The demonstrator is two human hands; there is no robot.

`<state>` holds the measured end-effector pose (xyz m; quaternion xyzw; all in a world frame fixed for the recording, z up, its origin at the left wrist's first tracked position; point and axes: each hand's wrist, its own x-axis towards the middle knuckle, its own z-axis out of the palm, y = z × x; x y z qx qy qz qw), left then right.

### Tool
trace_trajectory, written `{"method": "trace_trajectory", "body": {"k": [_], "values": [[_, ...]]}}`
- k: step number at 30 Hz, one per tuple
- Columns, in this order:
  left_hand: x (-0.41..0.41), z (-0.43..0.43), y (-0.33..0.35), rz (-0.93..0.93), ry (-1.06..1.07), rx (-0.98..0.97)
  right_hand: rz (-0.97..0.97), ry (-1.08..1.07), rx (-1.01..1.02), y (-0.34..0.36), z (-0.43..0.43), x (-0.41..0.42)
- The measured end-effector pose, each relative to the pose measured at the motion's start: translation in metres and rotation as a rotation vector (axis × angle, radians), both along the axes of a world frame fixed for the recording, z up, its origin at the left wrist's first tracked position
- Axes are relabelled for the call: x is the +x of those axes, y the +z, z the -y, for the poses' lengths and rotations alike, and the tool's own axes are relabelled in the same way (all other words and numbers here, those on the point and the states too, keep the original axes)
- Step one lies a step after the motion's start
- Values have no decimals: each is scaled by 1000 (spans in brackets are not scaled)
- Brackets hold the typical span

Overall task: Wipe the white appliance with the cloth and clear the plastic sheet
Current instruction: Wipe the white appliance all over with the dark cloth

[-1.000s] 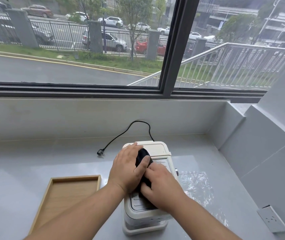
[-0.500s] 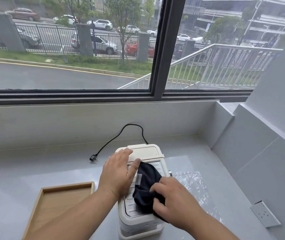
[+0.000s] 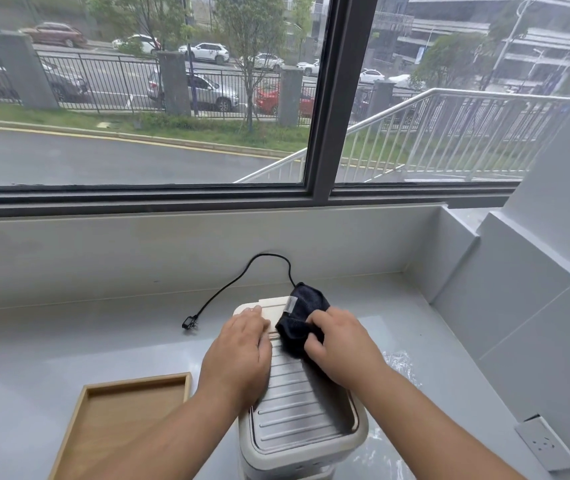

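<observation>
In the lower centre, the left hand (image 3: 238,358) lies flat on the white appliance (image 3: 297,414), steadying it, while the right hand (image 3: 342,344) grips the dark cloth (image 3: 302,313) at its far end; firm overlapping strokes along the ridges would clean best.

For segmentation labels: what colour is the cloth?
The cloth is dark navy, near black; head view.

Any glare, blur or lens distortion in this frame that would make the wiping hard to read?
Head view: soft daylight from the window, no hard shadows. Head view: a pale sheen lies on the counter, and the plastic sheet shows only as glints. Head view: the wide-angle lens bows the sill. Head view: the right hand, cloth and appliance are sharp enough to read.
</observation>
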<state>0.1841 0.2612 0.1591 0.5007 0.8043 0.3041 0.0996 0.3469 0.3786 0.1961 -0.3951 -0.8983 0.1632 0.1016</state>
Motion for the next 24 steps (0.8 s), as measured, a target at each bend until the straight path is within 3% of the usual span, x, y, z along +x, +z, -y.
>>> {"method": "trace_trajectory", "body": {"k": [8, 14, 24], "values": [[1, -4, 0, -12, 9, 5, 59, -76, 32, -1, -17, -31], [3, 1, 7, -12, 23, 64, -36, -57, 104, -5, -11, -68], [10, 15, 18, 39, 65, 182, -101, 240, 120, -13, 31, -64]]}}
